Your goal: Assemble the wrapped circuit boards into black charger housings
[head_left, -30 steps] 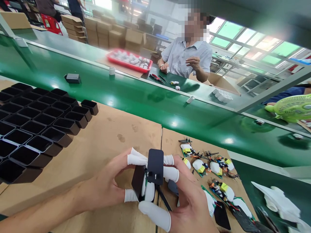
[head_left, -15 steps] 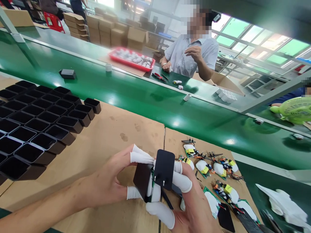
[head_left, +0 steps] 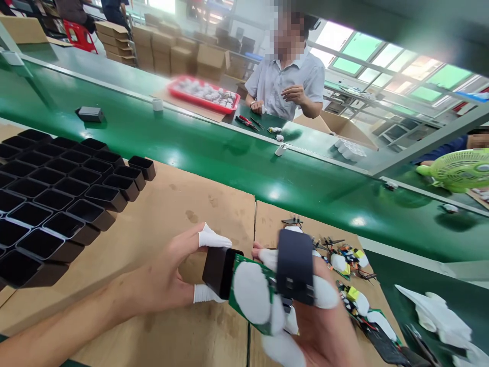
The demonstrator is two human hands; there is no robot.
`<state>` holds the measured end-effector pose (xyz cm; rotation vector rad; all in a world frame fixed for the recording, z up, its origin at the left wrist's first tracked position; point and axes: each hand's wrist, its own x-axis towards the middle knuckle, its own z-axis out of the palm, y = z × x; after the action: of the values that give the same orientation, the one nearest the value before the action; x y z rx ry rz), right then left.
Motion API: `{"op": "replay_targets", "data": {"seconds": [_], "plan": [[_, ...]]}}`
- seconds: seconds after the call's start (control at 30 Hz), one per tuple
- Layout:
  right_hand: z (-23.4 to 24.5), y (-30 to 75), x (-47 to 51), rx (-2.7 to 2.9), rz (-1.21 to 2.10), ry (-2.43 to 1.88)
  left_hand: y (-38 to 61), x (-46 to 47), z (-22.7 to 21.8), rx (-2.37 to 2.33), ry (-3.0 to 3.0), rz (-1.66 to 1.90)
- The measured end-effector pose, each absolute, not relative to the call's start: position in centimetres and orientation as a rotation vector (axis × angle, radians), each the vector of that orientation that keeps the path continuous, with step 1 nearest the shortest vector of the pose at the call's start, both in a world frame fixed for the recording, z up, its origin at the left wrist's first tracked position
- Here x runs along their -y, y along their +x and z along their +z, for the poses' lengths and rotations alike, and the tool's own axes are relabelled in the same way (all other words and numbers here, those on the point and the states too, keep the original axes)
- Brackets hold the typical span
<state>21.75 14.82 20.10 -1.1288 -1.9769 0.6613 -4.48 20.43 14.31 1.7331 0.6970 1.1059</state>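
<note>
My left hand [head_left: 179, 270], with white finger cots on thumb and finger, grips a black plastic case [head_left: 216, 271] by its sides. The case's mouth faces right. A green circuit board [head_left: 252, 293] with a white blob of filler on it stands with its left end at that mouth; how far inside it reaches is hard to tell. My right hand [head_left: 324, 316], also in white finger cots and blurred, is closed round the board's right part. A black end plate [head_left: 295, 265] with two small metal pins sits upright in front of its fingers.
Rows of black cases [head_left: 57, 204] stand open-side up at left on the cardboard [head_left: 183, 188]. Several circuit boards [head_left: 361, 300] lie at right, beside white gloves [head_left: 439, 316] and tweezers. Across the green bench [head_left: 214, 153], a person sits by a red tray [head_left: 175, 94]. A green fan [head_left: 458, 168] stands far right.
The board and end plate have moved right, away from the case, with my right hand. More of the board and its white filler now shows. My left hand has shifted slightly left.
</note>
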Motion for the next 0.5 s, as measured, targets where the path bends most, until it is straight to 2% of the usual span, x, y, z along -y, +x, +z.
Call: {"op": "replay_targets", "data": {"seconds": [0.27,0.5], "plan": [[20.3,21.4,-14.9,1.88,0.844,-0.974,-4.3,-19.8,13.7,-0.616,1.656,1.121],[19.1,22.9,-14.0,1.861,0.902,-1.024,-4.5,-19.8,13.7,-0.638,1.708,1.121]]}}
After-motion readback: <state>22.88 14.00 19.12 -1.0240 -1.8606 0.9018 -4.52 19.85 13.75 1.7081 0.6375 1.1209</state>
